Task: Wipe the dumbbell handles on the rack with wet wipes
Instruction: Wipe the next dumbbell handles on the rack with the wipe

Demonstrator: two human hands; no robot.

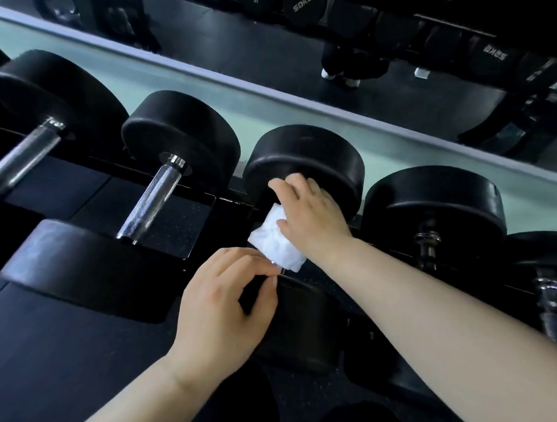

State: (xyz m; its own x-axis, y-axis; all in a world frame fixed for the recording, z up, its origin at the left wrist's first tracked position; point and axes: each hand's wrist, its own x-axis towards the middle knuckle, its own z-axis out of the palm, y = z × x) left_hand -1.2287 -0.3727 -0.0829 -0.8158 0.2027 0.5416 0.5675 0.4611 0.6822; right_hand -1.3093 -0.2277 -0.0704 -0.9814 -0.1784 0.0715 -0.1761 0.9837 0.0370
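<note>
White and limp, the damp wet wipe is lying wrapped round the knurled chrome handle of a black round-headed dumbbell, and the right hand is clasping it there with curled fingers. The left hand is curling thumb and forefinger at the handle's near collar; whether they are pinching collar or wipe cannot be told. Being soft, the wipe is probably snagging on the knurling and is best gripped full-palmed, while the heavy dumbbell is sitting in the black steel rack before a wall mirror.
</note>
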